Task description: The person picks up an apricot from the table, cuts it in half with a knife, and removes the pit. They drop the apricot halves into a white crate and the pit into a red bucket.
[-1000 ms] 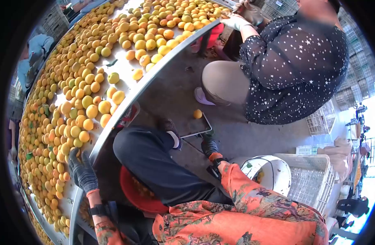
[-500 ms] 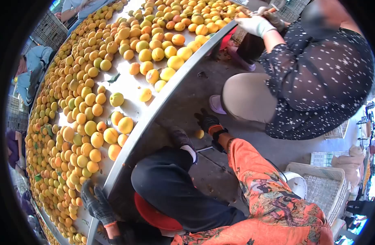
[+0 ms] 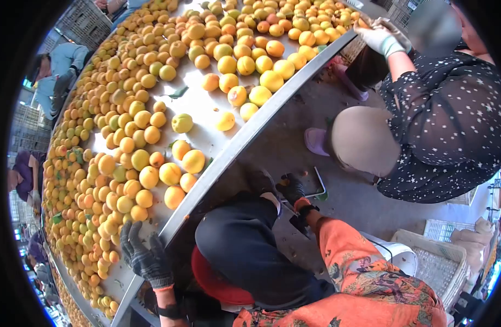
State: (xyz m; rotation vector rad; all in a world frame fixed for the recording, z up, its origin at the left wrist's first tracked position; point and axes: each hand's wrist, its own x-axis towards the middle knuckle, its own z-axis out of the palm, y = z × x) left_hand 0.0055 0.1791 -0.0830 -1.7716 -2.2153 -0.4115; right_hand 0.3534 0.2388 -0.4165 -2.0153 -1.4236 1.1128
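Resting left hand (image 3: 144, 256) fingers spread, empty, on tabletop (image 3: 207, 117) rim | fruit (image 3: 174, 196) lying at 1 o'clock: soft, bruisable, cup whole | right hand (image 3: 292, 188) reaching floorward, grip indiscernible

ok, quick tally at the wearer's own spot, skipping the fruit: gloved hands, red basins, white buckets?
Gloved hands: 2 (left hand, right hand)
Red basin: 1
White bucket: 1
Total: 4
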